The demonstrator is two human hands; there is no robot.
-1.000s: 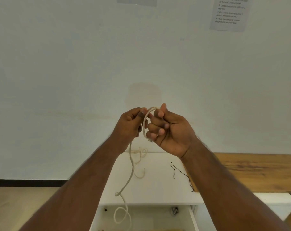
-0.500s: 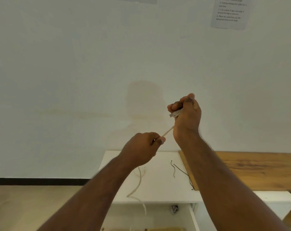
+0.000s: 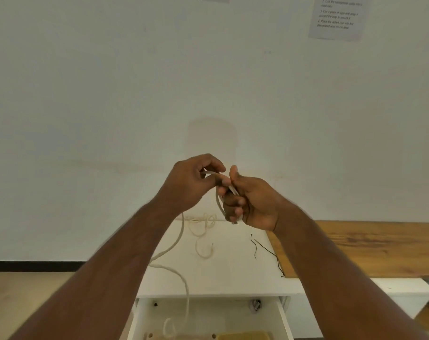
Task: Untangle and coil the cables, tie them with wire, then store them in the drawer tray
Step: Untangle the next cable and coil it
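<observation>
Both hands are raised in front of the wall, close together. The left hand pinches a pale cable between thumb and fingers. The right hand has its fingers curled round a loop of the same cable, thumb up. From the left hand the cable hangs down past the forearm, crosses the white bench and drops into the open drawer below. A second tangled pale cable lies on the bench behind the hands, and thin dark wire lies near the wooden top.
</observation>
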